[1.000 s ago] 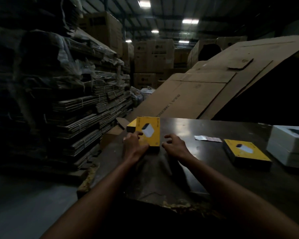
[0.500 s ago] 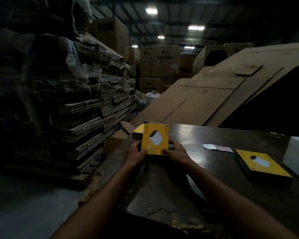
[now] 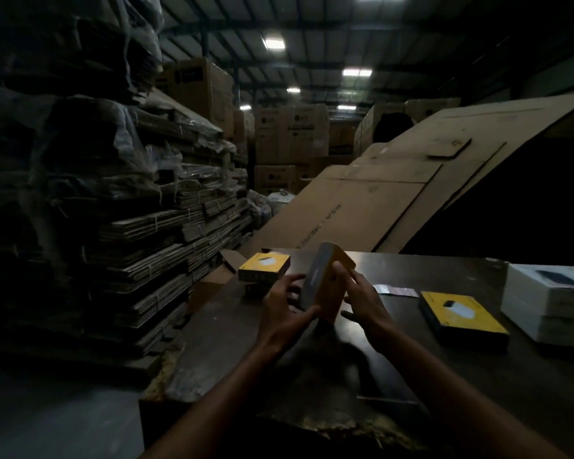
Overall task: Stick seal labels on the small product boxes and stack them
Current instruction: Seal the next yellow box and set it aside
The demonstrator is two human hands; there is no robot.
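Observation:
I hold a small yellow product box [image 3: 325, 283] on edge above the dark table [image 3: 444, 376], its dark side turned toward me. My left hand [image 3: 285, 306] grips its near lower edge, and my right hand [image 3: 358, 299] pinches its yellow face from the right. A stack of yellow boxes [image 3: 264, 268] stands at the table's far left corner, just behind my left hand. Another yellow box [image 3: 463, 313] lies flat to the right. A strip of seal labels [image 3: 395, 290] lies on the table between them.
White boxes [image 3: 550, 299] are stacked at the table's right edge. Bundles of flattened cardboard [image 3: 140, 226] are piled high to the left. Large cardboard sheets [image 3: 378, 200] lean behind the table. The table's near edge is chipped.
The yellow box was lifted off the stack and turned from face-up to standing on edge, moving right and toward me in both hands. The camera also tilted up.

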